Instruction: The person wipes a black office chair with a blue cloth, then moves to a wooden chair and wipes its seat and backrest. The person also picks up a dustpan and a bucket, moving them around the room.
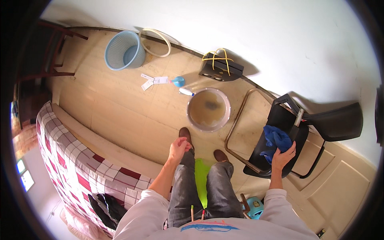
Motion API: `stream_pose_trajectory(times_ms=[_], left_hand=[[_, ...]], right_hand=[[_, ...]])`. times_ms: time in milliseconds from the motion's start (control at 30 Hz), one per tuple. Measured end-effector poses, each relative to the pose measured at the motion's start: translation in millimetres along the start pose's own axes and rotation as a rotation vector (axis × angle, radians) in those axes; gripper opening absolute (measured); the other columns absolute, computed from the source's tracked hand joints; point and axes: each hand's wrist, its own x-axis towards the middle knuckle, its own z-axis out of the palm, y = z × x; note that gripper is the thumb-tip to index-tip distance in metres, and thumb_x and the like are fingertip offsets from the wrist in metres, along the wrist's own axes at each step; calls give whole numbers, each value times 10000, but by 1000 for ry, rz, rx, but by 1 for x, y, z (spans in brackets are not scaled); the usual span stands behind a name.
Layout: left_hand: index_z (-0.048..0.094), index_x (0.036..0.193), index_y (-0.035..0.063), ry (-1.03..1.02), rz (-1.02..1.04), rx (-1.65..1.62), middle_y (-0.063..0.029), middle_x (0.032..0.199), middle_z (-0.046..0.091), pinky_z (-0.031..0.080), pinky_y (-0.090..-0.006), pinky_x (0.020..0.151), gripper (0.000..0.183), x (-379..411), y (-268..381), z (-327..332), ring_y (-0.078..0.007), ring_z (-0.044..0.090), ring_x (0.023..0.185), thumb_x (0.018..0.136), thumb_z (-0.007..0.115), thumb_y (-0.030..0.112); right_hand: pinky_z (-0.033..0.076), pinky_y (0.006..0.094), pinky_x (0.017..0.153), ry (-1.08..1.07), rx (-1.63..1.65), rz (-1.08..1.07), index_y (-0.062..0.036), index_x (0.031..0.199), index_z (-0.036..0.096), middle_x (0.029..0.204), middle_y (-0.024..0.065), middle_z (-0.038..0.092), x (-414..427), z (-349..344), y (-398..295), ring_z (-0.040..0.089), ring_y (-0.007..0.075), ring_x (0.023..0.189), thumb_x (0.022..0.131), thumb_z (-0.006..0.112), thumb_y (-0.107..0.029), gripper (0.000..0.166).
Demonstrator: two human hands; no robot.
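Observation:
My right hand (282, 157) grips a crumpled blue cloth (276, 139) at its near edge. Beneath the cloth is the black seat (259, 157) of a metal-framed chair, at the right. My left hand (179, 148) hangs in front of my left leg, its fingers curled together with nothing seen in them. Ahead of my shoes stands a round basin (228, 111) of cloudy brownish water, with a dark patch (211, 105) in it that I cannot make out.
Near the basin lie a white bottle with a blue cap (186, 91), a light-blue round object (179, 81) and paper tags (160, 80). By the wall stand a blue plastic basket (109, 55), a pale ring (168, 49) and a black box with yellow cord (220, 72). A checked bed (99, 171) lies left.

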Motion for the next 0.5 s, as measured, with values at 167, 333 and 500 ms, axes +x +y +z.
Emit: stream_pose_trajectory(times_ms=[167, 333, 500], left_hand=[[546, 1160, 41, -17, 379, 567, -116, 927, 632, 501, -307, 700, 384, 49, 71, 22, -191, 625, 774, 800, 611, 158], [485, 1251, 91, -18, 962, 975, -151, 1186, 537, 424, -369, 918, 593, 111, 170, 72, -298, 488, 1122, 697, 695, 124], [367, 1314, 78, -33, 1128, 1474, -142, 1334, 393, 307, -413, 1027, 691, 164, 240, 145, -306, 341, 1265, 690, 664, 69]], right_hand=[[331, 484, 956, -35, -35, 94, -39, 1320, 329, 1202, 267, 390, 4, 2, -3, 388, 435, 1112, 697, 663, -32, 707], [336, 490, 942, -14, -16, 80, -22, 1297, 342, 1173, 257, 403, 5, 5, -5, 403, 440, 1084, 692, 678, -49, 693], [346, 487, 936, 15, 39, 97, -38, 1304, 358, 1184, 237, 399, 5, 3, -4, 409, 431, 1078, 689, 681, -59, 695]])
